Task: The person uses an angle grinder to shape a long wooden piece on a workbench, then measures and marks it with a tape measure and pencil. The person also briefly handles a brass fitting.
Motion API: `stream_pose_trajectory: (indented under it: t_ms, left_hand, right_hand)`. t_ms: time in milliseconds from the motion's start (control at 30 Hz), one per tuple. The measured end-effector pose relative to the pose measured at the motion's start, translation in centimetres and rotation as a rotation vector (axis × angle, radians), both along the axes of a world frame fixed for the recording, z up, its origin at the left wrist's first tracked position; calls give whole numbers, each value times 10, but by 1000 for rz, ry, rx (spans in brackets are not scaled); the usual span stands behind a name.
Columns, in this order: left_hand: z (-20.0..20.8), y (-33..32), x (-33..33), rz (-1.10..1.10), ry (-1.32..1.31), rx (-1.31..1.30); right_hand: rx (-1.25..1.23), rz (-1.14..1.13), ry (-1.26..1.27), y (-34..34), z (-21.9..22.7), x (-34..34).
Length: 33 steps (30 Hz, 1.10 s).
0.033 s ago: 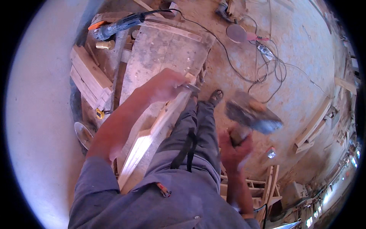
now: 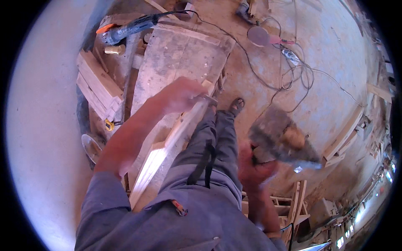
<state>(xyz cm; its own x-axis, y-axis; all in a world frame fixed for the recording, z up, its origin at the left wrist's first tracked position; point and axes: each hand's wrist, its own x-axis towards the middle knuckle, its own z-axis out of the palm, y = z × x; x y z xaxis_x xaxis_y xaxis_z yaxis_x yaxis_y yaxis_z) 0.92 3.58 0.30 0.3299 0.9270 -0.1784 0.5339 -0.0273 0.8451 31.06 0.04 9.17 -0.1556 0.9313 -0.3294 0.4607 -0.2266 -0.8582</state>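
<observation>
My left hand (image 2: 184,94) is closed around a chisel (image 2: 207,99), mostly hidden by the fingers; its metal part shows beside the fist. The chisel is at the far part of a long pale wooden beam (image 2: 153,163), which lies along the bench beside my legs. My right hand (image 2: 255,167) grips a block-headed mallet (image 2: 280,134) by its handle. The mallet is raised to the right of my legs, apart from the beam, and blurred by motion. Whether the chisel's edge touches the wood cannot be made out.
On the worn bench board (image 2: 176,54) lies a wooden strip (image 2: 188,33). A dark power tool (image 2: 130,30), stacked wood blocks (image 2: 98,79) and a yellow tape measure (image 2: 109,125) are at left. A disc sander (image 2: 258,36) and tangled cords (image 2: 289,79) lie on the floor; planks (image 2: 343,134) lie right.
The mallet in my right hand has swung down and to the right, and its head has turned. My left hand and the beam have hardly moved.
</observation>
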Motion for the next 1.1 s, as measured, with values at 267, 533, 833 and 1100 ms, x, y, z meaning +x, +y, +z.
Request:
stream_pose_trajectory:
  t_ms: [267, 533, 833, 1100]
  left_hand:
    - [-6, -9, -7, -68, -45, 42]
    - [-7, -12, -3, -129, 55, 76]
    - [-19, -25, -6, 1166, -386, -230]
    - [-9, -86, 27, 851, 129, -265]
  right_hand:
    - [52, 431, -215, 39, 29, -32]
    - [-46, 356, -247, 26, 5, -29]
    - [-361, 60, -113, -14, -41, 6]
    - [-516, 53, -193, -32, -59, 38]
